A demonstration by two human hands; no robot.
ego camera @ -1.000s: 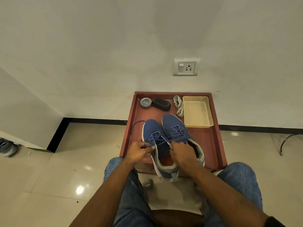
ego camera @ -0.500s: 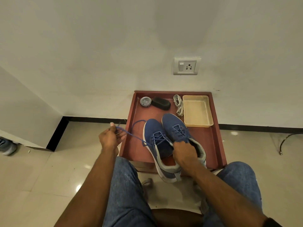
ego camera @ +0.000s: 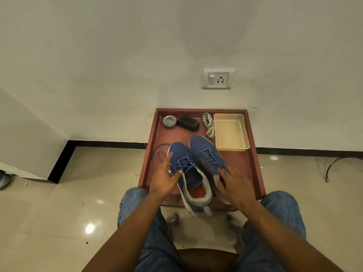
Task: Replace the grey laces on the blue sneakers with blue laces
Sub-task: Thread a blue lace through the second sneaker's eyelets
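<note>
Two sneakers, lace slack at left-centre of frame

Both blue sneakers (ego camera: pixel 198 169) lie on the red tray (ego camera: pixel 253 169) at centre frame, toes toward the wall, heels toward the person, long axes running up-frame with a slight lean to the left. The left hand (ego camera: pixel 167 179) is released, fingers spread, touching the outer side of the left-of-frame sneaker; the loose blue lace (ego camera: pixel 160 152) loops on the tray just above and left of its fingertips, so this hand is the nearer one. The right hand (ego camera: pixel 234 183) rests on the collar of the other sneaker, fingers bent (whether it grips cannot be told). Both uppers show blue lacing. The grey laces (ego camera: pixel 209 124) lie bundled at the tray's upper edge, beside the cream tray (ego camera: pixel 231 149).
</note>
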